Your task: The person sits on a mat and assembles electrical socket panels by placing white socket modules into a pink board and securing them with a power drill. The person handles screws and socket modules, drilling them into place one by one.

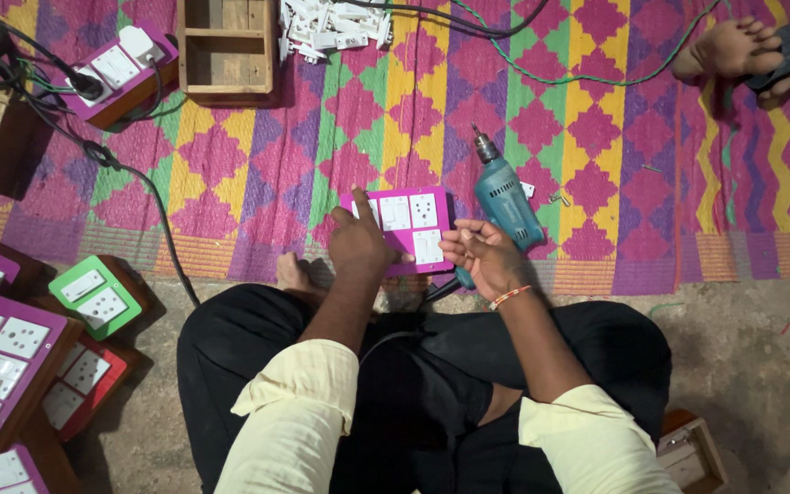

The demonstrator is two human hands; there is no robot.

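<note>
We've got the purple switch plate [406, 227] on the woven mat [596, 119] just past our knees, left hand [358, 240] clamped on its near-left corner so it stays flat. Right hand [484, 257] rests half-curled at its right edge, holding nothing that we can make out, with the teal drill [503, 199] lying just beside it for an easy grab

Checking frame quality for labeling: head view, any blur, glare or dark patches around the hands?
Head view: mat evenly lit and sharp, no glare; left hand and right hand sharp on the purple switch plate; teal drill crisp; lap and lower left corner fall into shadow; slight wide-angle bending at the edges.
</note>
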